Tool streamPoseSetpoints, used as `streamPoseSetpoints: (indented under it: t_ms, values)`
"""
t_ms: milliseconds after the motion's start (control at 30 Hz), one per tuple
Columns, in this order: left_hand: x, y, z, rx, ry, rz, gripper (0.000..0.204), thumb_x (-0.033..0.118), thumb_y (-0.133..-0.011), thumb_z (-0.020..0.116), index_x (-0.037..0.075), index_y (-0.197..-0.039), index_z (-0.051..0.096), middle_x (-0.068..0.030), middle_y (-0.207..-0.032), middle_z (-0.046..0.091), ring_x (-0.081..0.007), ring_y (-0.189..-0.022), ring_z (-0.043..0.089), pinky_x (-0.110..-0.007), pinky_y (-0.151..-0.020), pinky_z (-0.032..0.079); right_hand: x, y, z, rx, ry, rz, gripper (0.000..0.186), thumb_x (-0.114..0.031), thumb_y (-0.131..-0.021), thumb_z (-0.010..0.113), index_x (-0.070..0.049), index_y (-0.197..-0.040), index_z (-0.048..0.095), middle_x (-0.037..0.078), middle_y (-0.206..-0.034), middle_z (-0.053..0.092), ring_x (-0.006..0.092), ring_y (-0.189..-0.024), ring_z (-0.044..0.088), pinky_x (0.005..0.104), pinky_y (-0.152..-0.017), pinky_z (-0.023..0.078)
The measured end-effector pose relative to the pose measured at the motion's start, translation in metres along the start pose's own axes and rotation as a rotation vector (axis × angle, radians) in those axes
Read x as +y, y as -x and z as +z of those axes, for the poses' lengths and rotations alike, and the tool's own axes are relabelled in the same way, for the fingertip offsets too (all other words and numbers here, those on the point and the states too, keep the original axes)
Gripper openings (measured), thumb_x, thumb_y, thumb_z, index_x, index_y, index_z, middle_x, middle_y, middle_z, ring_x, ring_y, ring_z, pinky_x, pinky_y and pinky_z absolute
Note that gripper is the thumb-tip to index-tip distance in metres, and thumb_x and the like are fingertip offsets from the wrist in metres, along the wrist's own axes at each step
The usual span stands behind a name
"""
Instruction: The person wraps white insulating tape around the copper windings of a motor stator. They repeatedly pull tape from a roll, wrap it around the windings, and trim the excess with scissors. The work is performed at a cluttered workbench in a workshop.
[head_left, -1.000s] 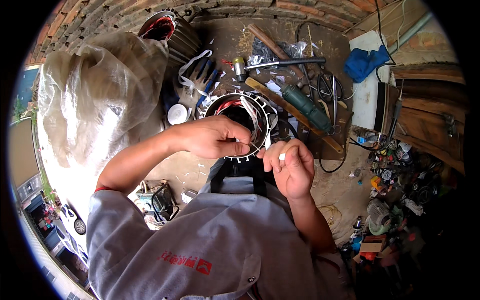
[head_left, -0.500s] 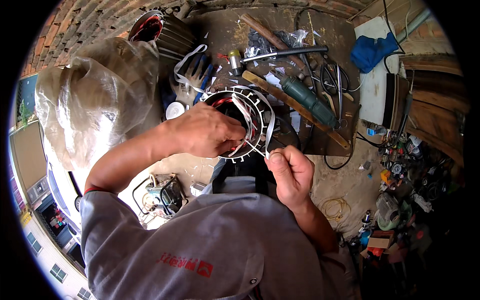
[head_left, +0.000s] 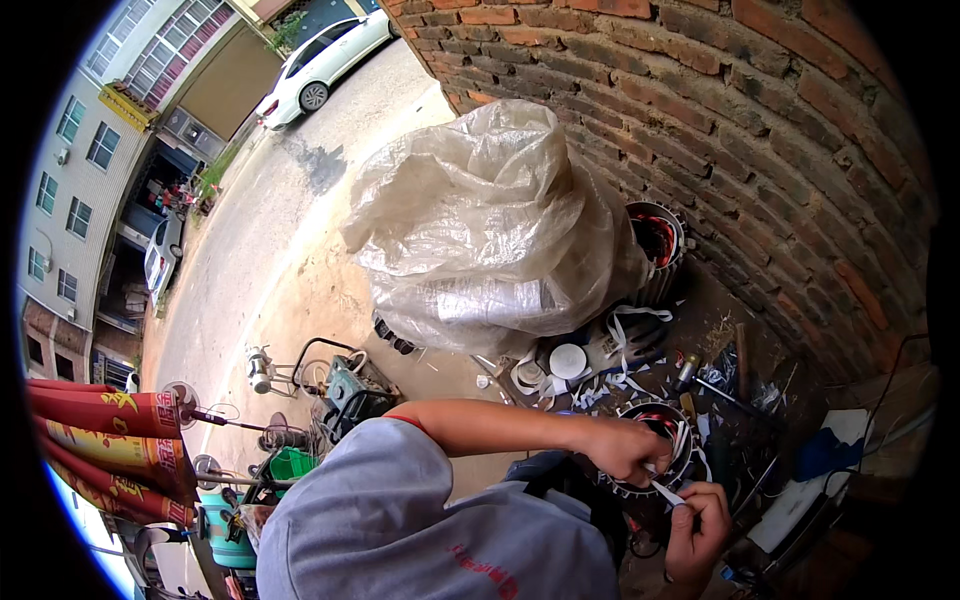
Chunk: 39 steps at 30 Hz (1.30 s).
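A round motor stator (head_left: 688,463) with a toothed rim and red windings sits at lower right, in front of my body. My left hand (head_left: 625,450) reaches over its near-left side, fingers closed at the opening. A narrow white tape (head_left: 666,493) runs between my hands across the rim. My right hand (head_left: 700,522) pinches it between thumb and forefinger, just outside the rim. The left fingertips appear closed on its other end, partly hidden. More white strip lies inside the stator. Beyond it are a work glove (head_left: 598,345) and a white roll (head_left: 568,361).
A large clear plastic sheet (head_left: 480,230) covers something bulky beyond my left arm. Beside it stands another stator (head_left: 655,240), against the brick wall (head_left: 720,130). A hammer (head_left: 728,398) and paper scraps lie nearby. A blue cloth (head_left: 828,455) is at right.
My view has swung to the left, bringing the street, car and more wall into sight. Both hands stay at the stator with the tape stretched between them.
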<state>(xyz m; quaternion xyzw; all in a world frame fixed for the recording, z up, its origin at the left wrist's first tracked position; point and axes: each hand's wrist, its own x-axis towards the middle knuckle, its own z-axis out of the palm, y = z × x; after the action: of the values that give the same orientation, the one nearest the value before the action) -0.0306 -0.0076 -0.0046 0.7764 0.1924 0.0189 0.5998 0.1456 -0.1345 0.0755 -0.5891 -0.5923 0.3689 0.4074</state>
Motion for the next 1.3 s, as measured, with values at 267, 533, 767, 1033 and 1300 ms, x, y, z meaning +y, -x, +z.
streamPoseSetpoints:
  t_ms: [267,533,767,1033,1300]
  values:
    - [-0.019,-0.011,0.022,0.1,-0.1,0.093,0.025,0.019,-0.086,0.067,-0.002,-0.097,0.06,-0.0238,-0.088,0.065,-0.0438,-0.089,0.061,-0.048,-0.076,0.047,0.017,-0.068,0.016,0.497,0.509,-0.198,0.021,-0.009,-0.09,0.063,0.003,-0.108,0.058,0.022,-0.123,0.054,0.0379,-0.111,0.054,0.047,-0.092,0.044]
    - [-0.022,-0.01,0.013,0.07,-0.085,0.084,0.019,0.02,-0.092,0.064,0.003,-0.1,0.063,-0.0163,-0.082,0.065,-0.0344,-0.077,0.063,-0.043,-0.071,0.048,0.074,0.015,0.032,0.262,0.173,0.025,0.02,-0.004,-0.083,0.068,0.002,-0.102,0.063,0.016,-0.097,0.059,0.0331,-0.089,0.058,0.0411,-0.078,0.048]
    - [0.0,-0.013,0.001,-0.059,-0.026,-0.112,0.011,0.012,-0.09,0.064,0.003,-0.097,0.063,-0.0073,-0.08,0.065,-0.0169,-0.074,0.061,-0.034,-0.07,0.049,0.078,0.003,0.035,0.228,0.296,-0.035,0.031,-0.022,-0.081,0.077,-0.001,-0.101,0.066,0.013,-0.104,0.056,0.0311,-0.098,0.054,0.042,-0.087,0.043]
    - [0.011,-0.016,-0.007,-0.157,0.101,-0.142,0.017,0.01,-0.09,0.065,-0.001,-0.103,0.063,-0.0085,-0.09,0.067,-0.0157,-0.085,0.063,-0.032,-0.077,0.05,0.084,-0.007,0.053,0.405,0.003,0.084,0.017,-0.011,-0.082,0.076,0.0,-0.095,0.071,0.008,-0.085,0.063,0.0214,-0.081,0.061,0.0352,-0.075,0.047]
    - [-0.005,-0.011,-0.004,0.089,0.534,-0.307,0.006,0.002,-0.094,0.06,-0.003,-0.094,0.063,-0.0044,-0.084,0.068,-0.0092,-0.074,0.064,-0.024,-0.069,0.054,0.077,0.007,0.045,0.438,-0.245,0.186,0.007,-0.001,-0.087,0.07,0.004,-0.092,0.069,0.005,-0.08,0.066,0.0089,-0.072,0.058,0.0236,-0.066,0.046]
